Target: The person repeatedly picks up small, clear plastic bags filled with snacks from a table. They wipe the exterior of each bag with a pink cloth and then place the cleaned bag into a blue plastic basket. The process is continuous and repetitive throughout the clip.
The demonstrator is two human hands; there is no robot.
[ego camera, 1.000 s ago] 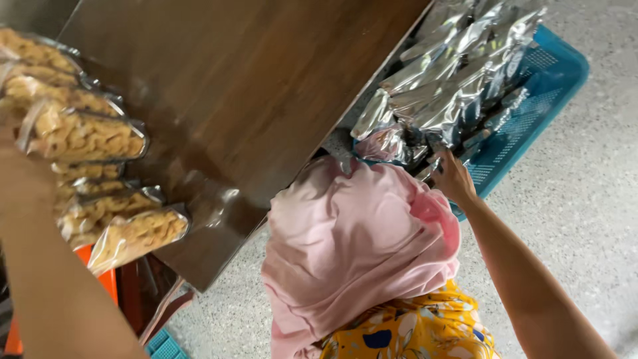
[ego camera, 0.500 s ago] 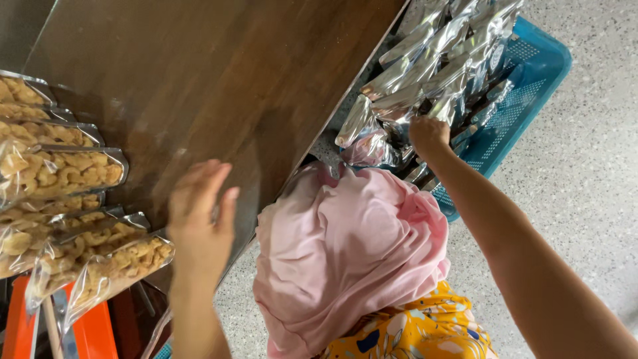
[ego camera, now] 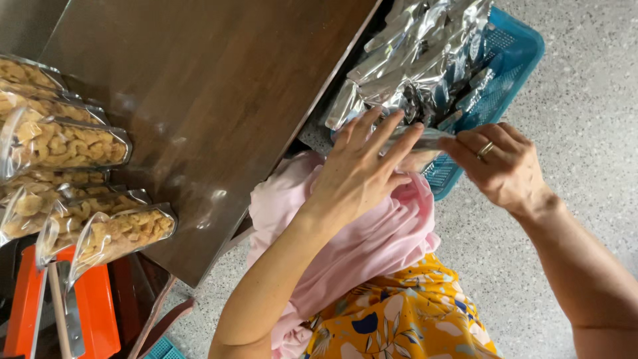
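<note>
Since half a second back my left hand (ego camera: 362, 169) has crossed from the tabletop (ego camera: 199, 100), fingers spread, to the silver pouch (ego camera: 425, 138) my right hand (ego camera: 502, 166) pinches above the blue basket (ego camera: 512, 66); light, crinkly, probably slippery, best gripped by its edges.

A dark brown wooden table (ego camera: 199, 100) is seen over pale speckled floor (ego camera: 585, 80), lit softly; beneath the table's near edge, something orange (ego camera: 93, 306), perhaps a sealing machine, is glimpsed.

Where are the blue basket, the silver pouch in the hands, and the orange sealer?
blue basket (ego camera: 525, 53), head view, bare rim corner.
silver pouch (ego camera: 428, 138), head view, strip between the hands.
orange sealer (ego camera: 100, 312), head view, orange body.
</note>
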